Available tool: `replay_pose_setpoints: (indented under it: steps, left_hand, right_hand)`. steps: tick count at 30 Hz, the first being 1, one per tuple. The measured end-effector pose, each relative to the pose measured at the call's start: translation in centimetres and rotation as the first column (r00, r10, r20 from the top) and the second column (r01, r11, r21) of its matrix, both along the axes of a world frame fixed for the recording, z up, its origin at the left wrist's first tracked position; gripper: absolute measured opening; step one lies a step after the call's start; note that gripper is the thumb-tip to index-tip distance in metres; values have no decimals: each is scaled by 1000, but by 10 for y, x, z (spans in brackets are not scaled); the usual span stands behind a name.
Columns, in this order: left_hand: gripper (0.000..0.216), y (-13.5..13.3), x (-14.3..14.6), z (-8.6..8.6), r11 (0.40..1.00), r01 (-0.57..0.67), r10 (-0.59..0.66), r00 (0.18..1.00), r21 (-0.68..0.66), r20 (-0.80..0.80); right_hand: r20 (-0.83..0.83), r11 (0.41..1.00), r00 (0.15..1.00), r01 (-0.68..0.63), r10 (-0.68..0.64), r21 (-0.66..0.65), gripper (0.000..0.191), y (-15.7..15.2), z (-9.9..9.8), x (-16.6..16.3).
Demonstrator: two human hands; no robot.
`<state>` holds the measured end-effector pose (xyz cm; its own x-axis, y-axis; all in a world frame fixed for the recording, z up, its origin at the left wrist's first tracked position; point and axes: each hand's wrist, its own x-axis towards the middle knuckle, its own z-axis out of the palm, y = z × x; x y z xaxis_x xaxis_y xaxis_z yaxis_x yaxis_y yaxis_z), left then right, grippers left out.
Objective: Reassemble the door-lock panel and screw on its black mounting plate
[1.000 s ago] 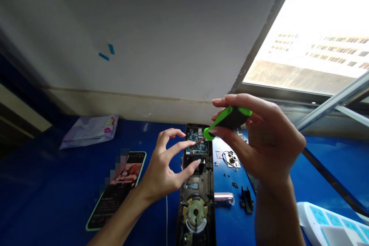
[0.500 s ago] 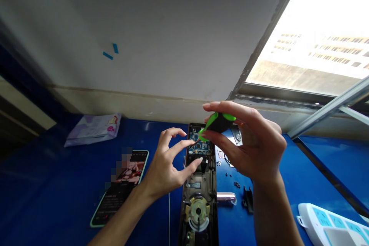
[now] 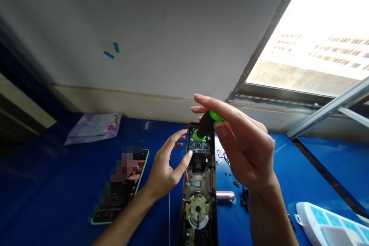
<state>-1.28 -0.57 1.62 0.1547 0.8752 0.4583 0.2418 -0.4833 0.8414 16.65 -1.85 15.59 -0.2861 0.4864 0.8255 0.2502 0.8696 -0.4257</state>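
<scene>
My right hand (image 3: 249,142) grips a black and green screwdriver (image 3: 206,125) by its handle. The tool slants down and left over a blue circuit board (image 3: 204,146) at the far end of a long dark housing (image 3: 198,180). Its thin shaft shows in part above the board; whether the tip touches a screw I cannot tell. Beside the housing's left edge is my left hand (image 3: 168,165), fingers apart, thumb tip near the board's lower left corner. Closer to me in the housing sits a round part with a pale ring (image 3: 198,209).
Right of the housing lie small screws (image 3: 235,183), a pink wrapped cylinder (image 3: 225,197) and a black part (image 3: 245,198). A white power strip (image 3: 323,219) is at the lower right. Left are a phone (image 3: 138,177) and a purple-white packet (image 3: 95,127). A wall stands behind.
My right hand has shifted left and tipped the screwdriver more upright over the board. My left hand has drawn back from the screwdriver's shaft to the housing's left edge.
</scene>
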Motion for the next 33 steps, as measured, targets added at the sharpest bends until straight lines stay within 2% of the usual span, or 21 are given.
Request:
replay_pose_setpoints:
  steps: [3,6,8,10,12,14,19,21,24,26,29,33]
  left_hand:
    - [48,-2,5,-9,994,48,-36,992,-96,119]
    - [47,-3,9,-13,994,45,-30,988,-95,149]
    - [46,-4,11,-14,996,26,-13,988,-85,153]
    - [46,-4,12,-14,996,17,-3,988,-83,156]
    - [45,-5,13,-15,996,18,-4,986,-83,167]
    - [44,-6,14,-16,996,27,-11,982,-82,188]
    - [45,-7,17,-18,995,50,-28,972,-87,235]
    - [44,-7,17,-18,995,48,-27,972,-86,233]
    - [42,-7,16,-18,996,41,-21,973,-81,230]
    - [43,-7,16,-18,996,37,-18,972,-77,234]
    - [44,-7,17,-18,996,40,-20,970,-77,242]
    - [44,-7,17,-17,996,41,-20,973,-84,231]
  right_hand:
    - [-68,997,997,52,-48,61,34,2,0,-3]
    - [-112,974,983,163,-147,155,26,7,-2,-6]
    - [-106,961,974,216,-200,170,23,10,-3,-8]
    - [-67,974,982,183,-175,133,30,10,-3,-8]
    - [-39,992,995,97,-94,83,40,8,-2,-8]
    - [-44,994,997,69,-66,82,37,5,-2,-9]
    - [-87,949,963,265,-254,168,22,4,-1,-11]
    - [-56,960,970,243,-237,142,23,5,-1,-11]
    - [-22,990,992,123,-121,73,36,6,-2,-9]
    - [-49,992,993,109,-106,69,33,6,-1,-8]
    - [-84,961,968,245,-235,131,26,5,0,-6]
    - [-30,898,918,393,-396,198,22,5,2,-5]
